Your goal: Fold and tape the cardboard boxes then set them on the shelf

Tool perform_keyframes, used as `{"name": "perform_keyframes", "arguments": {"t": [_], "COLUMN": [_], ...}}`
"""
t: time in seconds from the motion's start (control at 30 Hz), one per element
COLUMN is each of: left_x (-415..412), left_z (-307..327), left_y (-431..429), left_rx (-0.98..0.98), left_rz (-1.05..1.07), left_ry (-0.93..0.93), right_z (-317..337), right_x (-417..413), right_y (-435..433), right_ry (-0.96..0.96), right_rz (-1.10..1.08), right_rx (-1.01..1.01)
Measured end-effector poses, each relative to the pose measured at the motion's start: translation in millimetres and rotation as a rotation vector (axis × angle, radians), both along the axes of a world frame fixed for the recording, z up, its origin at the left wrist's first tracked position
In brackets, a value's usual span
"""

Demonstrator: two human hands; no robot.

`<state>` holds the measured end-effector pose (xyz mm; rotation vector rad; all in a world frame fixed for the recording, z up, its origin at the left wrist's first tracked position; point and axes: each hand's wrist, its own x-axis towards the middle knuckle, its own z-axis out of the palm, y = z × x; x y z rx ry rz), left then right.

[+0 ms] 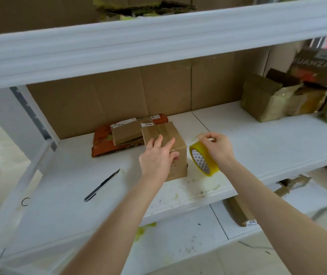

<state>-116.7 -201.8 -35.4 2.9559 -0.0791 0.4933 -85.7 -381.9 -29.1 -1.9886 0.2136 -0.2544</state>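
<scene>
The left hand (158,157) lies flat on the small cardboard box (175,167), its fingers straight and spread across the top and the thumb against the near face. The right hand (219,147), just right of the box, has its fingers curled over the top of a yellow-tinted tape roll (203,160) and pinches at the roll's upper rim. Whether a loose end of tape is between the fingertips cannot be told. The roll stands tilted on its edge close beside the box's right face, its white printed core facing the camera.

The box is closed and stands upright on the white shelf board (257,147), near the board's front edge. Touching the box at its rear left is a stack of flattened cartons (127,133), lying on an orange flat piece (101,144). Left of the box and nearer the front, well apart from it, lies a slim utility knife (102,185). Far to the right of the box, at the back of the board, stands a cluster of crumpled taped boxes (267,100). Behind the box a brown cardboard sheet (119,96) lines the back. Below and right of it, on the lower board, lies a flat carton labelled 4292 (240,213).
</scene>
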Motion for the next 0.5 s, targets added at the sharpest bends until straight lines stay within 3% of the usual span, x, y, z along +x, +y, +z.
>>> {"name": "perform_keyframes", "arguments": {"t": [0.07,0.13,0.23,0.33,0.5], "left_x": [-0.3,-3.5,-6.3,-1.1,2.6], "left_z": [2.0,5.6,7.5,2.3,0.0], "left_y": [1.7,3.0,0.5,3.6,7.1], "left_rx": [0.055,0.102,0.008,0.049,0.076], "left_rz": [0.031,0.005,-0.097,-0.133,-0.174], "left_ry": [0.009,-0.094,-0.263,-0.128,-0.084], "right_z": [1.9,3.3,7.0,9.3,2.7], "right_x": [-5.1,-10.7,-16.6,-17.9,-16.0], "right_y": [-1.9,-4.3,-7.1,-9.5,-3.5], "right_ry": [-0.007,-0.027,-0.067,-0.09,-0.053], "right_rz": [0.001,-0.004,-0.022,-0.028,0.008], "right_rx": [-0.081,-0.144,-0.228,-0.283,-0.271]}}
